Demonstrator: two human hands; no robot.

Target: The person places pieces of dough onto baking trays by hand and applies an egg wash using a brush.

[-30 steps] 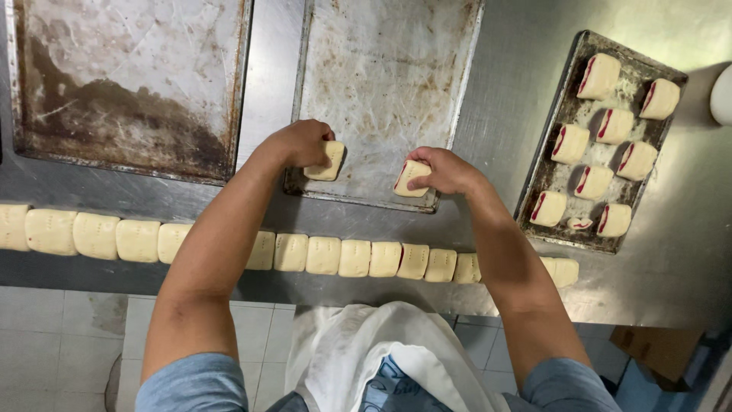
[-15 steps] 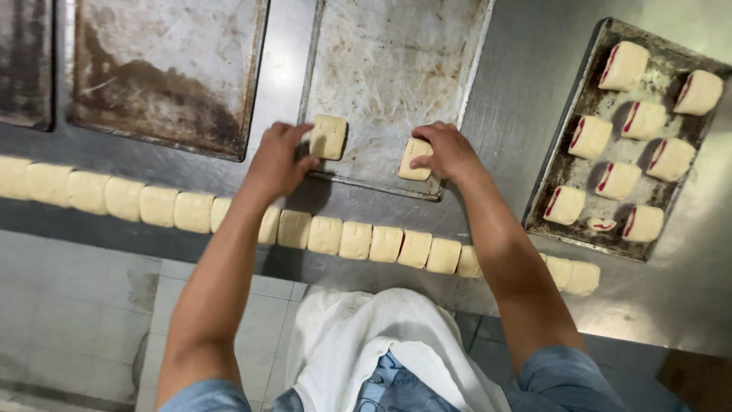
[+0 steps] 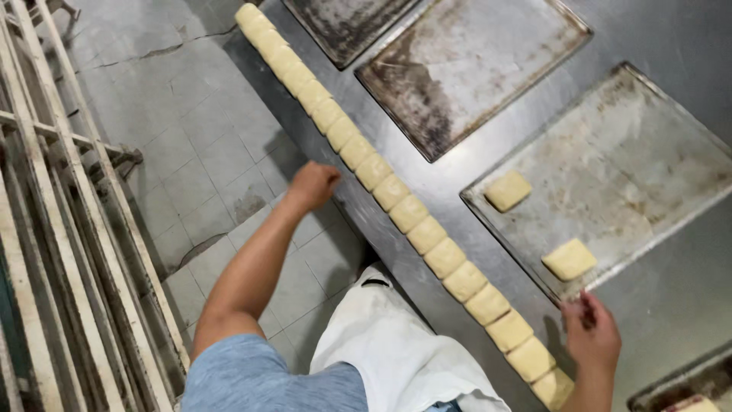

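- Hanging loosely curled off the bench edge, your left hand [image 3: 313, 185] holds nothing, close to the row of dough pieces [image 3: 408, 214].
- Your right hand [image 3: 591, 336] rests with fingers together at the near corner of the baking tray [image 3: 648, 152], also clamped on nothing.
- Pale, soft, square dough pillows run in one touching line along the brushed steel bench [image 3: 450, 172] rim.
- Two more dough squares [image 3: 508, 190] lie on the flat, scuffed, flour-dusted metal tray, well apart from each other; one [image 3: 569, 259] sits just beyond your right fingertips.
- Darker, stained rectangular trays [image 3: 465, 69] lie further along.
- Grey tiled floor [image 3: 191, 114] and a pale rack [image 3: 61, 229] sit to your left.
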